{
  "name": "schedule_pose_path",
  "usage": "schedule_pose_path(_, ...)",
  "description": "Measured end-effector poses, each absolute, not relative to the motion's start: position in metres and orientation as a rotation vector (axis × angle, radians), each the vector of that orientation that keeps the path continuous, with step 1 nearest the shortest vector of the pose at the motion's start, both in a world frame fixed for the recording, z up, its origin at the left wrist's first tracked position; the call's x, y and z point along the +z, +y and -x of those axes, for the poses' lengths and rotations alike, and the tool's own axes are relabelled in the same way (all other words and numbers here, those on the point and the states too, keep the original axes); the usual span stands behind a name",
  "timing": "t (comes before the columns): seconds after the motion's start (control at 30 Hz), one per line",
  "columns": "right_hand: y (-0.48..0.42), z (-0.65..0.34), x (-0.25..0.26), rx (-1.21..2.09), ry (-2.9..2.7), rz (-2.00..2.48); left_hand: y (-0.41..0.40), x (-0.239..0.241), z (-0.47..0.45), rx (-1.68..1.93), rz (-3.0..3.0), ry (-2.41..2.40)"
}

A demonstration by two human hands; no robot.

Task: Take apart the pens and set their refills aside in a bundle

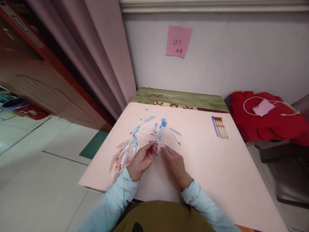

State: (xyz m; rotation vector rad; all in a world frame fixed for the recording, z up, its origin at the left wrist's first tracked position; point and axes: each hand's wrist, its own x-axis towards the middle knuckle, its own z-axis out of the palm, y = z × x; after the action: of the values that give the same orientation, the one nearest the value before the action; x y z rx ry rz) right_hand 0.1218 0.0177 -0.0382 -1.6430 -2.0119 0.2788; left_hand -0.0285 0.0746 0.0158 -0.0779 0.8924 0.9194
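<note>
My left hand (144, 160) is closed around a small blue tube-like pen part (153, 144), its round open end facing me. My right hand (174, 164) is just to the right, low over the table, with fingers stretched out and partly hidden; nothing shows in them. Along its far edge lies a lavender pen barrel (172, 148). Beyond the hands are blue barrels (161, 132), blue caps (164, 121) and thin white refills (145, 132) with dark tips. Left of my left hand spreads a pile of pinkish clear and white pen pieces (123, 156).
A row of pens (220, 128), one blue and several beige with brown tops, lies at the right of the pink-covered table (207, 180). Red cloth (251, 120) with a white cable is beyond the right edge. A pink note (179, 42) hangs on the wall; a wooden door (45, 87) stands left.
</note>
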Motion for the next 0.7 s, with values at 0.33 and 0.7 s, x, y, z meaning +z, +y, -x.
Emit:
schedule_pose_path(0.33,0.017,-0.116,-0.034,0.992,-1.255,1.363,0.052,0.029,0.021,1.326,-1.004,1.098)
schedule_pose_path(0.7,0.011,-0.128,-0.042,1.154,-0.714,1.308,0.048,-0.043,0.035,1.058,-2.095,1.197)
